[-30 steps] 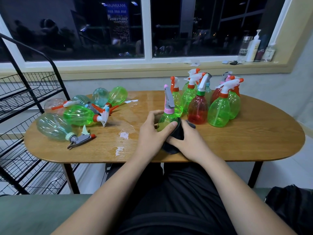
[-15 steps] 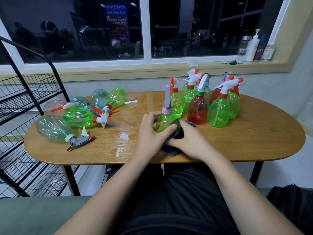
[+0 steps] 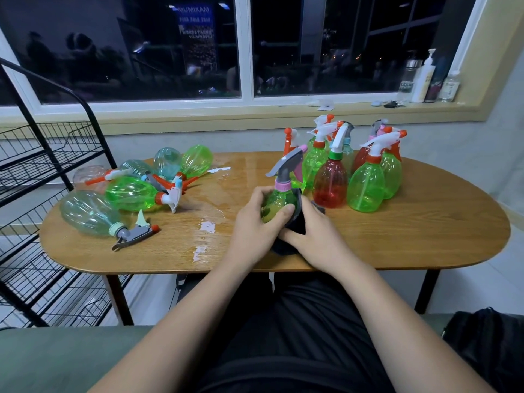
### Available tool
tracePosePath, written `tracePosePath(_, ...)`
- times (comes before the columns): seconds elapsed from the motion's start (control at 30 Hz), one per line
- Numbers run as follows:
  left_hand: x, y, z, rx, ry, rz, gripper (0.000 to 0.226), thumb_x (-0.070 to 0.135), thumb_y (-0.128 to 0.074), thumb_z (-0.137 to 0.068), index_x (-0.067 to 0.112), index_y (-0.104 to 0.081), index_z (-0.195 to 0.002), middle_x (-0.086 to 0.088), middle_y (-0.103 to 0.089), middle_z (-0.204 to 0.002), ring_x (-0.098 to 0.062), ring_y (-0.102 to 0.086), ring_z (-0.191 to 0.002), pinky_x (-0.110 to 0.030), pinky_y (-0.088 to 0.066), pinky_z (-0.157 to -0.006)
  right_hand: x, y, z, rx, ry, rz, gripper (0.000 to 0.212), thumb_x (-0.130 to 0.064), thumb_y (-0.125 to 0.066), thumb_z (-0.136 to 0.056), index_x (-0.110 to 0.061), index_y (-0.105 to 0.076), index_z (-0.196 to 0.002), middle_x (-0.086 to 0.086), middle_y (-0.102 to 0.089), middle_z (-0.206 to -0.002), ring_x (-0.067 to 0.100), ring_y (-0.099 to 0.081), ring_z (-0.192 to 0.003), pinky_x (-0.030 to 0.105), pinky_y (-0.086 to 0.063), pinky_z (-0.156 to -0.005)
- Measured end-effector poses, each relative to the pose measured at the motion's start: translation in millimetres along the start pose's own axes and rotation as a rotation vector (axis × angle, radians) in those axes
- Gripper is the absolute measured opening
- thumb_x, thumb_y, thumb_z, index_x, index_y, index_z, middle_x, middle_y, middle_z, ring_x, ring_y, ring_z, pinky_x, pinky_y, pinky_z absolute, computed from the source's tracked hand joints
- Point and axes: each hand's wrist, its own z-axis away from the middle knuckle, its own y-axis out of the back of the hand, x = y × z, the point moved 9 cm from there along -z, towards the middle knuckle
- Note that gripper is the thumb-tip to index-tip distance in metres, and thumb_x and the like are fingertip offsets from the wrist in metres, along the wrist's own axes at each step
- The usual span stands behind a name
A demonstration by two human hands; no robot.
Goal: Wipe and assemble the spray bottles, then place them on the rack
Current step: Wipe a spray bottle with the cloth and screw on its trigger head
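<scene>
Both bare forearms reach forward from the lower frame, converging. Left hand (image 3: 252,225) curls round upright green translucent plastic spray bottle with grey trigger (image 3: 279,199), thumb across its front. Right hand (image 3: 314,239) back up, grips dark cloth (image 3: 296,225) against the bottle's right side; fingertips hidden.

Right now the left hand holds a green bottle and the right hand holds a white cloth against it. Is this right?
No: in the head view the cloth is black, not white. The left hand holds the green bottle, the right hand the cloth.
</scene>
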Motion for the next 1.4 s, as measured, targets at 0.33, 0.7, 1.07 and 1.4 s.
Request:
tracePosePath(0.33,-1,7,0,0.073,0.006,-0.044,0.051,0.053,-0.077,-0.089,0.030,-0.068,-0.133,0.008,-0.060,-0.113,-0.007,-0.061,-0.109,-0.024,-0.051,-0.089,11,-4,5,-0.169,-0.081,0.199,0.070,-0.049,-0.086,-0.083,-0.026,-0.049,-0.138,-0.011,-0.065,-0.119,0.012,-0.063,-0.107,0.031,-0.049,-0.084)
tracePosePath(0.7,4,4,0,0.028,-0.002,-0.024,0.038,0.017,-0.065,-0.101,0.026,-0.067,-0.139,0.013,-0.075,-0.116,0.003,-0.066,-0.108,-0.012,-0.046,-0.089,-30,13,-17,0.004,0.038,0.065,0.036,-0.027,-0.075,-0.084,-0.031,-0.062,-0.117,-0.012,-0.073,-0.102,0.009,-0.068,-0.094,0.042,-0.056,-0.089)
tracePosePath(1.07,4,5,0,0.032,-0.005,-0.078,0.043,0.030,-0.073,-0.099,0.028,-0.064,-0.141,0.006,-0.050,-0.107,0.003,-0.056,-0.101,-0.006,-0.038,-0.086,17,-8,6,-0.041,-0.072,0.039,0.080,-0.051,-0.078,-0.087,-0.035,-0.039,-0.155,-0.008,-0.067,-0.136,0.012,-0.061,-0.124,0.030,-0.050,-0.096)
tracePosePath(1.4,0,6,1,0.041,0.027,-0.010,0.045,0.031,-0.075,-0.096,0.027,-0.064,-0.139,0.017,-0.073,-0.124,0.002,-0.066,-0.116,-0.024,-0.051,-0.100,11,-2,-8,-0.181,-0.079,0.048,0.058,-0.049,-0.088,-0.073,-0.034,-0.064,-0.123,-0.016,-0.076,-0.108,0.003,-0.069,-0.100,0.025,-0.054,-0.088)
